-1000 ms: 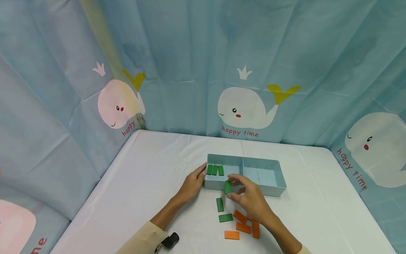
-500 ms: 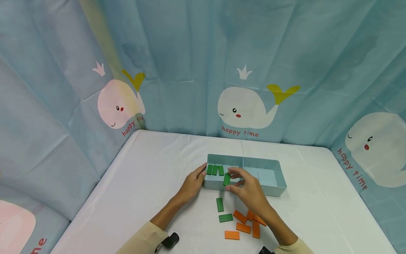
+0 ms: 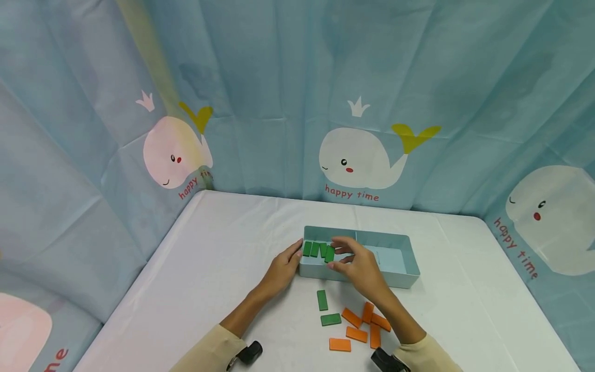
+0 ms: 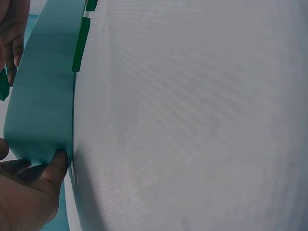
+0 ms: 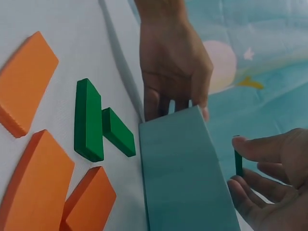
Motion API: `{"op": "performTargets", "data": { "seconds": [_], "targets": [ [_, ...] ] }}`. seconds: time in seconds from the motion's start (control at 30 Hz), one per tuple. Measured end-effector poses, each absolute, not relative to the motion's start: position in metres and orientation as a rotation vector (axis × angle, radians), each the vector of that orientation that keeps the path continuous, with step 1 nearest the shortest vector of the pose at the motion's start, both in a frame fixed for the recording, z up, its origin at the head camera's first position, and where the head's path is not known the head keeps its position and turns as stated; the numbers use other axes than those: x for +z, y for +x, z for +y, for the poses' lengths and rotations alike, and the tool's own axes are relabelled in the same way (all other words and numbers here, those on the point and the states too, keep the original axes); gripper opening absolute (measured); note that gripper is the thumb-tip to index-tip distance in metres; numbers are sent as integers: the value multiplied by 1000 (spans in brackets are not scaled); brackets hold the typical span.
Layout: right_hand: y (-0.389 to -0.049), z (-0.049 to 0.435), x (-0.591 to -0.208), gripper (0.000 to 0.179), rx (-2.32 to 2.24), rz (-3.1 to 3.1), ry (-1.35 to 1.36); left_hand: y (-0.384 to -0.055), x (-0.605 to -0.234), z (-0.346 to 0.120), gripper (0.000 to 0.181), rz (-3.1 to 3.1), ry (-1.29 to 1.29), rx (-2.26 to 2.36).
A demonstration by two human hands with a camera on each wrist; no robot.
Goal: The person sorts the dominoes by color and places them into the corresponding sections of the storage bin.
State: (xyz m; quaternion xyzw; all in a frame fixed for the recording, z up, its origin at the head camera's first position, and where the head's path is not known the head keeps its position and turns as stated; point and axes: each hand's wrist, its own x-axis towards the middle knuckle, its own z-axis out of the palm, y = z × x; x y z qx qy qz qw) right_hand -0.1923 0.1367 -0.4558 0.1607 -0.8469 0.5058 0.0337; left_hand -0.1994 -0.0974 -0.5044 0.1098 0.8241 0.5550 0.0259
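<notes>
A pale blue-green box [image 3: 404, 279] with two compartments stands on the white table. My left hand [image 3: 279, 271] holds its left end; in the left wrist view the thumb [image 4: 58, 163] presses on the wall near the corner. My right hand [image 3: 364, 266] pinches a green block [image 3: 329, 254] between thumb and fingers, over the left compartment. The right wrist view shows this held block [image 5: 238, 163] edge-on. Several flat green blocks [image 3: 315, 249] lie side by side in that compartment, just left of the held one. Whether the held block touches the box floor, I cannot tell.
In front of the box lie two green blocks [image 3: 322, 299] and a loose group of several orange blocks [image 3: 356, 334], partly overlapping beside the right forearm. A curtain with whale prints [image 3: 358, 157] hangs behind the table's far edge.
My right hand has carried the green block from in front of the box, up and slightly left, to beside the row in the left compartment. The left hand stays in place.
</notes>
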Motion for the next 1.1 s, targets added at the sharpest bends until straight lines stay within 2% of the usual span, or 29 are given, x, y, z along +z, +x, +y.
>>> {"op": "performTargets", "data": {
  "seconds": [1.1],
  "targets": [
    [-225, 120, -461, 60, 1619, -2737, 401, -199, -505, -98, 53, 2516, 328, 1731]
  ]
}}
